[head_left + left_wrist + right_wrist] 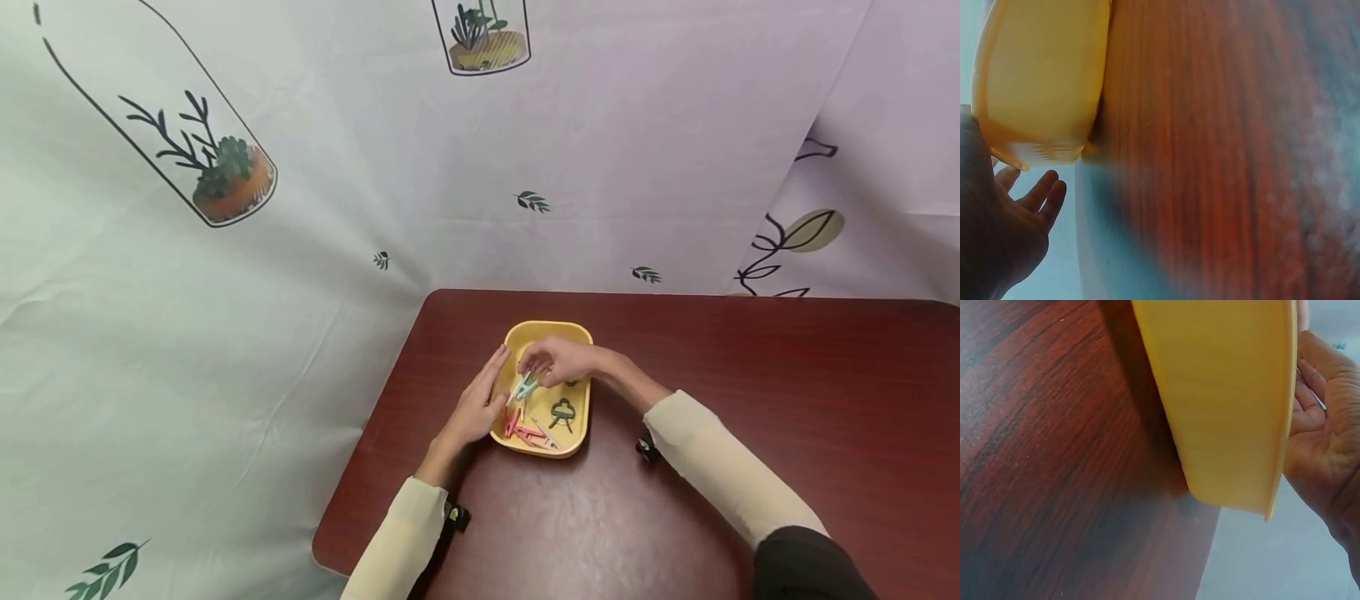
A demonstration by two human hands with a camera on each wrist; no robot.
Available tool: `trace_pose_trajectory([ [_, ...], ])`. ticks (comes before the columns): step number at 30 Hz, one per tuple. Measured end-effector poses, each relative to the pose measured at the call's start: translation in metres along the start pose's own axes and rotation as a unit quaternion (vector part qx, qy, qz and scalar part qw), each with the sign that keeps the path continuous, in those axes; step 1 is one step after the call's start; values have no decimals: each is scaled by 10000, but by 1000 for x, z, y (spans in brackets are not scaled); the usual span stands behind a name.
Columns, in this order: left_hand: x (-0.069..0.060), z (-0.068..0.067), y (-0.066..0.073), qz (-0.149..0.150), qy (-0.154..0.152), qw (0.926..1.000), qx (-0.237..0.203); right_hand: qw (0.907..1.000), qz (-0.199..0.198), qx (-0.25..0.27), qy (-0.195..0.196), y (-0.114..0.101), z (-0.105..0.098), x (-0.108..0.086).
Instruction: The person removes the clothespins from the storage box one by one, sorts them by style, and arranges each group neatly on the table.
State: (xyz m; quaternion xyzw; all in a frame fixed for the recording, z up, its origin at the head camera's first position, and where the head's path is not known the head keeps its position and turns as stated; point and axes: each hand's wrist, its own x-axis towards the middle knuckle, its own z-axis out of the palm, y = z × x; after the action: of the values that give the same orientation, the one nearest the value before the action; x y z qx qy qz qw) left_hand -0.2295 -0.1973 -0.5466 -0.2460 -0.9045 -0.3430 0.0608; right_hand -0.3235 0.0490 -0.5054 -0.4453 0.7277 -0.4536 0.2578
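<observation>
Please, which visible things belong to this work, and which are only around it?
Likely part of the work:
light-blue clip, apparently pinched by the right hand
yellow tray, touched by the left hand
pink clips and dark green clip in the tray

Only around it:
red-brown table
patterned backdrop
dark wrist devices

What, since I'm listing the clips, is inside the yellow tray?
The tray holds pink clips, pale clips, a dark green clip and, at the right hand, a light-blue clip. A dark piece shows partly beside that hand; whatever lies beneath it is covered.
</observation>
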Motion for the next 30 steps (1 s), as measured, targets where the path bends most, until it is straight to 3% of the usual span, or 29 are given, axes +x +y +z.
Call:
trace_pose_trajectory([
  [12,1,1,-1,-98,-45,9999,-18,9962,-16,779,377,-13,-12,-20],
  [18,0,2,0,-101,-3,9999,-38,9961,-399,370,688,-17,-22,-33],
  [24,0,3,1,-91,43,9999,-103,9939,-302,209,1036,-22,-32,-51],
  [30,-1,3,0,-57,65,9999,-97,9875,-299,387,1501,-29,-38,-72],
])
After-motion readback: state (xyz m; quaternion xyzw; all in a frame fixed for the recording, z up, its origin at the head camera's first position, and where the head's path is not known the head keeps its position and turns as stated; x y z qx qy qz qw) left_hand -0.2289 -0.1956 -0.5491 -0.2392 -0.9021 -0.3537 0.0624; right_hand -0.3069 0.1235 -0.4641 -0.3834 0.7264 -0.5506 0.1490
